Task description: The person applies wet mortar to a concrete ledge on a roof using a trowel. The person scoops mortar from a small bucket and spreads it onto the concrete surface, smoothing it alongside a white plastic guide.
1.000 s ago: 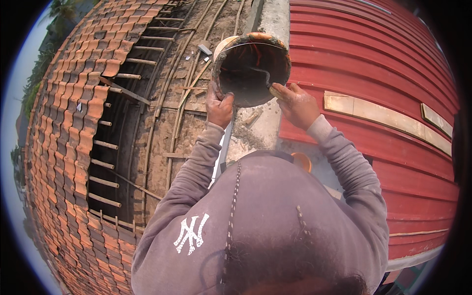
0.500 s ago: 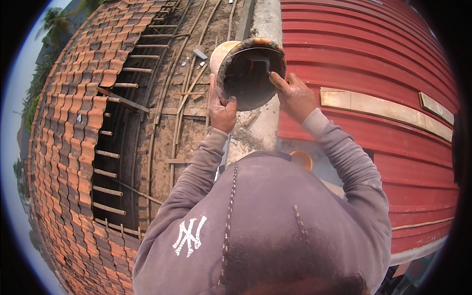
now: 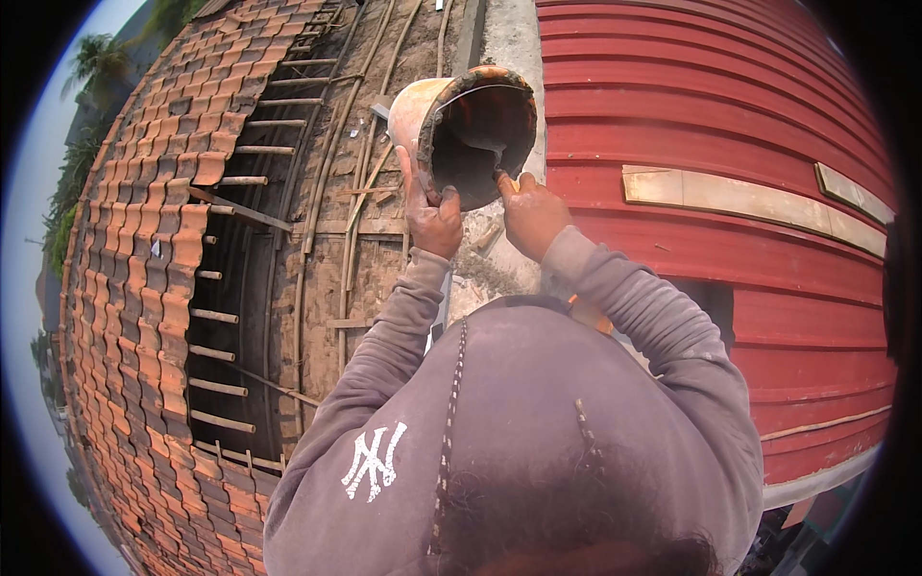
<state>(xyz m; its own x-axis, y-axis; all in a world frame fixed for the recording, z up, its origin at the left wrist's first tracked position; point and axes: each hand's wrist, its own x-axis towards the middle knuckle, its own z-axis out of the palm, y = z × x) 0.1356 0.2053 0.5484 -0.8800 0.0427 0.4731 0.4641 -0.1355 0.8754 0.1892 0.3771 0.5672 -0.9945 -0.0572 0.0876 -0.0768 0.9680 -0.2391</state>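
- Your left hand (image 3: 434, 219) has its fingers wrapped over the lower left rim of the orange bucket (image 3: 471, 130), thumb outside, pinching the rim wall.
- Your right hand (image 3: 531, 213) has its fingers pressed onto the lower right rim, curled shut on the edge; how far they reach inside is hidden.
- You hold the bucket raised in front of you and tipped on its side, mouth towards you, above the concrete ridge strip (image 3: 509, 58) that runs between the two roof slopes.
- Inside, you can see a dark, wet grey coat of mortar on the walls and a lump low in the bucket; the metal handle lies across the mouth. It looks mostly empty, though the far bottom is in shadow.
- Risk: the rim is smeared and slick, so a pinch on the rim alone could slip and let the bucket roll down the red corrugated sheeting (image 3: 730, 144).
- Risk: tilted this far, the remaining mortar could slide out onto your sleeves.
- Risk: to your left the clay tiles (image 3: 144, 250) stop at bare battens (image 3: 221, 317) with open gaps; a shift of weight there could cost your footing.
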